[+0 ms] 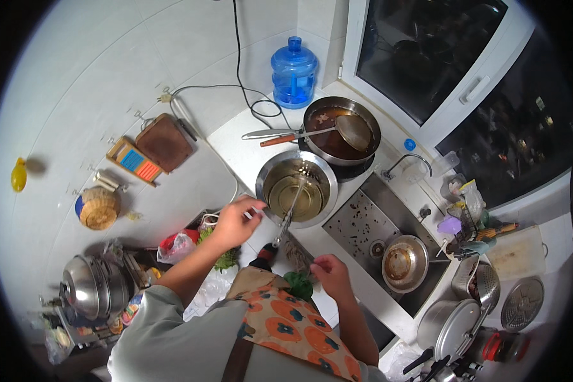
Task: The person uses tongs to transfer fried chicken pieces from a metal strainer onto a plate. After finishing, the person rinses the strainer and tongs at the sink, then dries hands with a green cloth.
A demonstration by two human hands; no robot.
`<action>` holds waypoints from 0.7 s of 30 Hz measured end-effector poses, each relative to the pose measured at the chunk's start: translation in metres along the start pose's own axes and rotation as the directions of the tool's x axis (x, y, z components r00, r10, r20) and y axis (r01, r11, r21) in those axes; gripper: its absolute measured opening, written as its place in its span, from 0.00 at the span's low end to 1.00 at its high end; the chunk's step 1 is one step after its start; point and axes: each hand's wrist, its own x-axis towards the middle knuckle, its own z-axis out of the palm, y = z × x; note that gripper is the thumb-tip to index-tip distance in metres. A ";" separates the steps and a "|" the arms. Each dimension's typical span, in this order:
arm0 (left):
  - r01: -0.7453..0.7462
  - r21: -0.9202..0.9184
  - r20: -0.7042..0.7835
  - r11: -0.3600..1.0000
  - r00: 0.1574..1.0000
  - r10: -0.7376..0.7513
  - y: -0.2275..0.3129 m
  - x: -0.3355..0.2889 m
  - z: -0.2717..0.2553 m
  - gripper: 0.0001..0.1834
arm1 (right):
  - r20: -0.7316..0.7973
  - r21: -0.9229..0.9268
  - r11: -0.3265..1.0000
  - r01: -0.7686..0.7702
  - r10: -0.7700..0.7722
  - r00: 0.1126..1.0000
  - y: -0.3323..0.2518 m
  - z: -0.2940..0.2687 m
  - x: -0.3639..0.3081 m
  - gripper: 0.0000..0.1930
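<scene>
My left hand is raised beside the near left rim of a wide steel bowl. Its thumb and fingers close around a small whitish thing, too small to name. Yellowish liquid fills the bottom of the bowl, and a long thin metal utensil slants across its near rim. Down to the right, my right hand hovers near the counter's front edge, fingers loosely bent and apart, with nothing visible in it. Behind the bowl stands a pan of brown liquid, a round mesh strainer lying across it.
A sink with dark scraps on its bottom lies to the right, holding a smaller metal bowl. A blue water jug stands at the back. A pressure cooker is at lower right. Stacked steel pots sit at left.
</scene>
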 end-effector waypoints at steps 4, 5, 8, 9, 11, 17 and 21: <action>0.258 0.224 -0.089 0.940 0.966 -0.244 -0.089 0.051 0.002 0.24 | 0.013 0.312 0.919 -0.242 0.250 0.968 -0.030 0.087 0.052 0.18; 0.285 0.125 -0.062 0.950 0.958 -0.280 -0.106 0.061 0.006 0.27 | 0.024 0.404 0.866 -0.294 0.312 0.950 -0.035 0.097 0.063 0.18; 0.398 -0.248 0.156 0.883 0.916 -0.370 -0.135 0.078 0.020 0.38 | 0.144 0.641 0.629 -0.439 0.464 0.874 -0.043 0.110 0.083 0.17; 0.347 -0.210 0.187 0.914 0.932 -0.311 -0.137 0.078 0.023 0.39 | 0.081 0.557 0.708 -0.435 0.475 0.876 -0.046 0.107 0.083 0.17; 0.353 -0.100 0.253 0.930 0.913 -0.320 -0.129 0.070 0.027 0.40 | -0.063 0.338 0.826 -0.451 0.498 0.865 -0.051 0.091 0.079 0.18; 0.302 -0.012 0.661 0.953 0.718 -0.219 -0.109 0.075 -0.011 0.34 | -0.595 -0.630 0.603 -0.490 0.031 0.803 -0.085 0.074 0.059 0.22; 0.039 -0.072 0.492 0.997 0.870 0.001 -0.105 0.115 -0.043 0.26 | -0.656 -0.563 0.590 -0.578 0.106 0.747 -0.096 0.085 0.065 0.22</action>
